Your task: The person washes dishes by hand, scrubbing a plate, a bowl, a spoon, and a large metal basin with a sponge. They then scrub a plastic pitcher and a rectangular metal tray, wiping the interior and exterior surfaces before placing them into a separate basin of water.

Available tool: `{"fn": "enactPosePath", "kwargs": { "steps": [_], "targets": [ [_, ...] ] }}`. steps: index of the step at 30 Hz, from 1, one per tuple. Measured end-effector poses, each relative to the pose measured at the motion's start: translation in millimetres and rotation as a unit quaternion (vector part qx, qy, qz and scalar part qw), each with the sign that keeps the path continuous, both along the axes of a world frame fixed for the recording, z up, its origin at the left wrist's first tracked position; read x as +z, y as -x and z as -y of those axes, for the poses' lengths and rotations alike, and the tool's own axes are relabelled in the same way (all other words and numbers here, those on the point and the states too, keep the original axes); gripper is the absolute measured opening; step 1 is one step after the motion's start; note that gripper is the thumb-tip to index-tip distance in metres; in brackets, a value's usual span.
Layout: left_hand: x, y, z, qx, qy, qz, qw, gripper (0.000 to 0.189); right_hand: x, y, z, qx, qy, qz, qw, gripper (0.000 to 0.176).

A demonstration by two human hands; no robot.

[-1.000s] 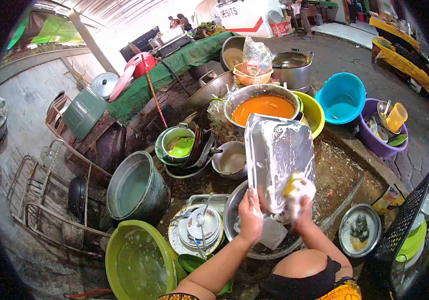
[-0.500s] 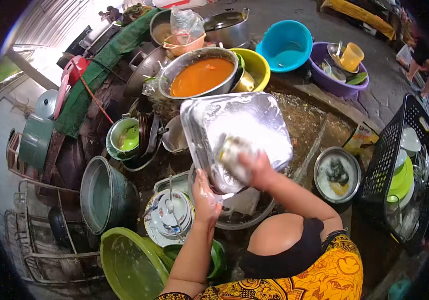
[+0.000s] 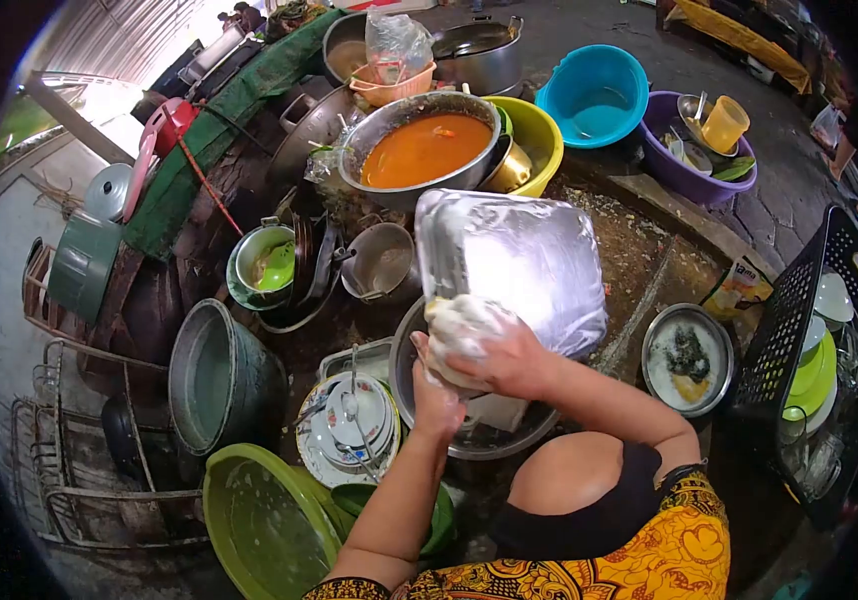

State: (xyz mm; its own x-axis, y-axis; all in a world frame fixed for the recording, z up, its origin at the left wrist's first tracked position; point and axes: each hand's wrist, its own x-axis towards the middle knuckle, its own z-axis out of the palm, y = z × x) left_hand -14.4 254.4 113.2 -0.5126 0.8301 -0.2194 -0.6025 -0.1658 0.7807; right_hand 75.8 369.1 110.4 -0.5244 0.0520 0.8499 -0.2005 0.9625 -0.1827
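Observation:
A square silver metal pan (image 3: 539, 265), smeared with white suds, is held tilted above a wide metal basin (image 3: 494, 452). My left hand (image 3: 436, 398) grips the pan at its near left corner. My right hand (image 3: 509, 360) is closed on a soapy, whitish sponge or cloth (image 3: 464, 335), pressed on the pan near that same corner. The sponge hides part of the left hand's fingers. Plates with spoons (image 3: 349, 425) lie just left of the basin. To its right stands a metal bowl (image 3: 689, 360) of suds with a dark scrubber.
Beyond the pan is a large pot of orange liquid (image 3: 424, 150), beside a yellow-green basin (image 3: 541, 140). Blue (image 3: 594, 95) and purple (image 3: 684, 165) basins stand farther right. A black crate (image 3: 799, 350) of dishes is at right; a green tub (image 3: 269, 520) is at near left.
My right hand has moved the sponge down and left over the pan, to the near left corner by my left hand. The surroundings have shifted slightly right in the view.

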Motion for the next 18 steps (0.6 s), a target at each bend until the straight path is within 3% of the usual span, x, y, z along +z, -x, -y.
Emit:
{"fn": "enactPosePath", "kwargs": {
  "steps": [2, 4, 6, 8, 9, 10, 11, 12, 13, 14, 16, 18],
  "targets": [
    [-8, -7, 3, 0.021, -0.009, -0.048, 0.999, 0.059, 39, 9, -8, -0.021, -0.031, 0.136, 0.990, 0.033],
    [-11, -10, 3, 0.058, 0.052, -0.226, 0.971, 0.061, 50, 14, -35, -0.085, -0.028, 0.095, 0.991, 0.029],
    [-10, -15, 1, 0.047, 0.089, -0.163, 0.981, 0.062, 64, 17, -57, -0.164, 0.031, 0.148, 0.975, 0.031],
    [-29, -13, -2, 0.067, 0.088, -0.131, 0.985, 0.061, 60, 13, -53, -0.163, 0.047, 0.179, 0.969, 0.031],
    [-14, -19, -4, 0.074, 0.110, -0.096, 0.987, 0.070, 56, 12, -47, -0.161, 0.064, 0.209, 0.962, 0.032],
    [-5, -27, -7, 0.138, 0.136, -0.052, 0.980, 0.060, 47, 8, -33, -0.125, 0.037, 0.234, 0.964, 0.030],
    [0, -22, -2, 0.076, 0.083, -0.010, 0.994, 0.060, 28, 4, -18, -0.080, -0.044, 0.183, 0.979, 0.040],
    [3, -17, 5, 0.012, 0.031, 0.031, 0.999, 0.060, 24, -3, 3, -0.042, -0.028, 0.230, 0.972, 0.043],
    [-5, -12, 3, 0.034, -0.011, 0.075, 0.997, 0.061, 32, -7, 12, 0.005, -0.065, 0.146, 0.987, 0.042],
    [11, -11, 5, 0.013, 0.037, 0.109, 0.993, 0.060, 25, -16, 16, 0.031, -0.084, 0.157, 0.984, 0.041],
    [7, -3, 6, 0.053, 0.091, 0.024, 0.994, 0.062, 18, -27, 17, 0.060, -0.083, 0.128, 0.986, 0.035],
    [17, 3, 6, 0.024, 0.067, 0.031, 0.997, 0.062, 7, -26, 16, 0.131, -0.134, 0.106, 0.976, 0.034]
  ]
}}
